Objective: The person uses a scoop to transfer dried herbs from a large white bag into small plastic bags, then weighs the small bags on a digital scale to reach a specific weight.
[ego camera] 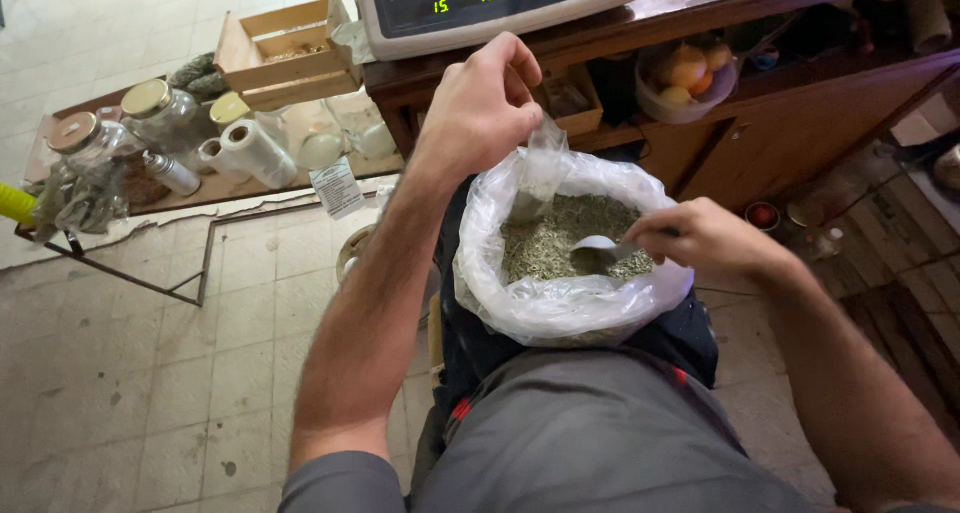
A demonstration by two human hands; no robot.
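— Plastic film, thin and limp: my left hand (483,101) pinches one small clear bag (541,168) by its mouth, above the big sack of dried herb (565,241).

— Right?

— My right hand (700,238) grips one metal scoop (597,245), fingers closed, probably half-loaded. Light, slippery; take the rim.

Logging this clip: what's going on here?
A person's left hand holds a small clear bag above a large plastic sack of dried green herbs. The right hand dips a metal scoop into the herbs. A digital scale sits on the wooden counter above.
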